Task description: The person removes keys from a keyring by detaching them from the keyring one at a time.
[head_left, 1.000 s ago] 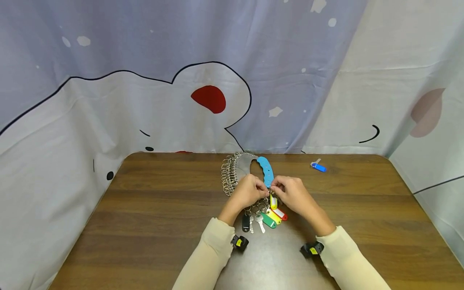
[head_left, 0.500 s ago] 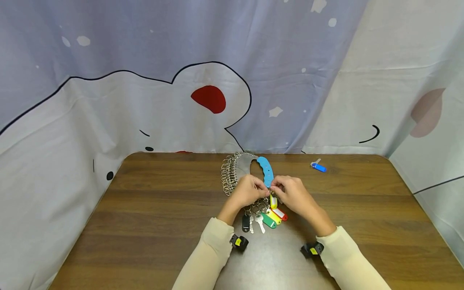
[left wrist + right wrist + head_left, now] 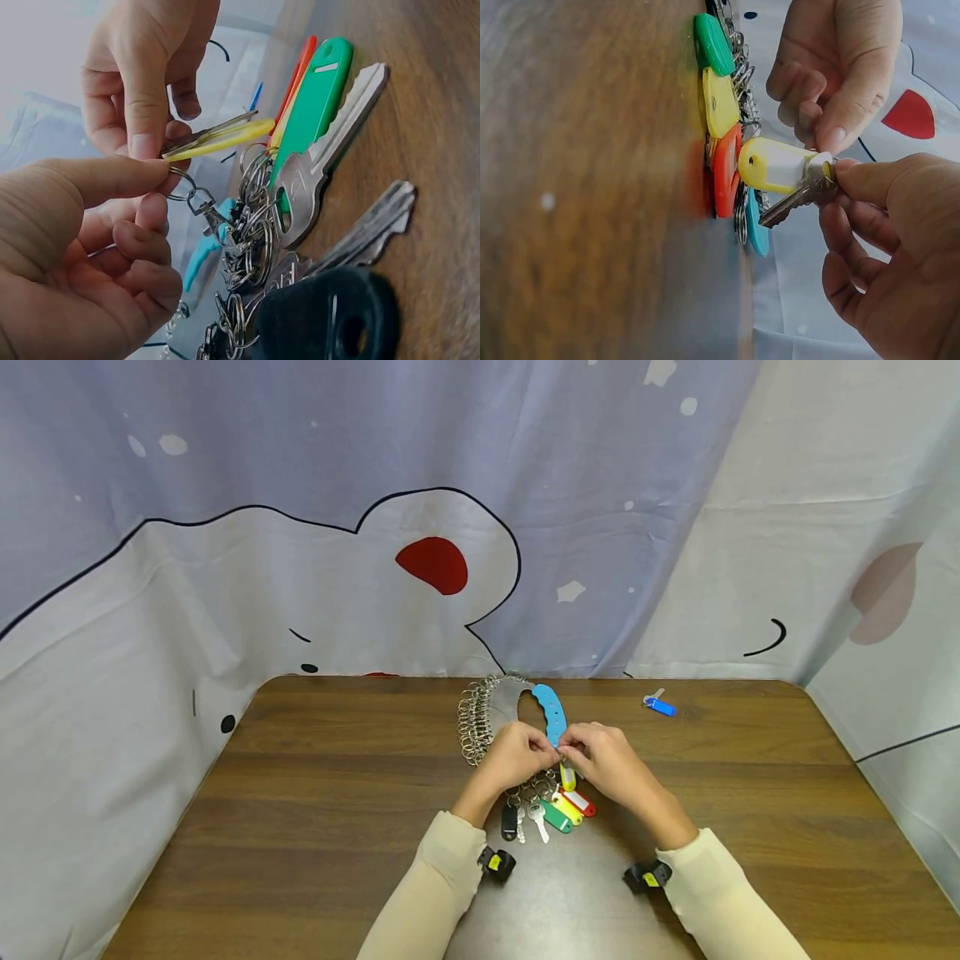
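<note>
Both hands meet above a metal key holder plate (image 3: 504, 702) with a blue handle (image 3: 551, 710). My left hand (image 3: 513, 753) pinches a small split ring (image 3: 180, 184), which is linked to a metal clasp. Between the thumb and fingers of my right hand (image 3: 606, 758) is the head of a silver key (image 3: 799, 199). Beside that key hangs a yellow key tag (image 3: 769, 165) with a white label. Fingertips hide how ring, tag and key join. Below the hands lie a green tag (image 3: 556, 816), a red tag (image 3: 580, 802), another yellow tag (image 3: 567, 810) and a black tag (image 3: 509, 822).
Many bare rings (image 3: 472, 727) fringe the plate's left side. Loose silver keys (image 3: 538, 822) lie near the black tag. A blue tag with a key (image 3: 660, 706) rests apart at the back right of the wooden table (image 3: 315, 827). A printed curtain (image 3: 300, 585) hangs behind.
The yellow tag between the hands has tilted slightly, and the right fingertips have shifted a little. The left hand stays in nearly the same place.
</note>
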Demonstrator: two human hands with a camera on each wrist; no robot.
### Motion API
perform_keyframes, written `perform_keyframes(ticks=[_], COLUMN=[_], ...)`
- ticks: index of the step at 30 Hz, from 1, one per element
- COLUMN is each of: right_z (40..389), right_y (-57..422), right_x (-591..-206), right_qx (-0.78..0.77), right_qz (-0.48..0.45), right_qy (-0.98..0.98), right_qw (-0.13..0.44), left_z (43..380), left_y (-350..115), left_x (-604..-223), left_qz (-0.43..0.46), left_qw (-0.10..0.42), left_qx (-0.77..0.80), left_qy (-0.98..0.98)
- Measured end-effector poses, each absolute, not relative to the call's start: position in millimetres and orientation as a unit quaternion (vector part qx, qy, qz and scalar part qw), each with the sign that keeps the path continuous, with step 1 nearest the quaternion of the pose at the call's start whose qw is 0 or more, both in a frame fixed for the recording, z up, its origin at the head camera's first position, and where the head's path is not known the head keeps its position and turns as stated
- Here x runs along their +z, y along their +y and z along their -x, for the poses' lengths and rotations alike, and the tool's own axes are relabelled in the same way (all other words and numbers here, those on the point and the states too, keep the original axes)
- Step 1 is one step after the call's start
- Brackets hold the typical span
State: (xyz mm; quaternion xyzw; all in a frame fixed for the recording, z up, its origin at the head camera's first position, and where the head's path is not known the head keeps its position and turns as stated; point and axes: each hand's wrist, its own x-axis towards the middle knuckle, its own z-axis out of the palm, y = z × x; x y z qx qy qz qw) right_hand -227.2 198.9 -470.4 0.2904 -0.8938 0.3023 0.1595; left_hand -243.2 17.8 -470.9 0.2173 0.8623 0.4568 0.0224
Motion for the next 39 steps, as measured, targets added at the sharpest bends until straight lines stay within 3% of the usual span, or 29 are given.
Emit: perform_keyframes(ticks=[22,39], right_z=[229.2,232.0], right_y=[213.5,226.5], right_x=[-458.6,-452.0], right_qx=[0.295,0.300], right_qz=[-0.264,-0.244], right_qy=[-0.897,-0.897], right_qw=[0.198,0.214], left_z=[239.0,239.5], left_y=[27.8,21.5], left_x=[-471.4,-464.2], left_qz=[-0.272,-0.252], left_qw=[0.011,-0.021], left_qx=[0.374,0.369], left_qy=[0.887,0.894])
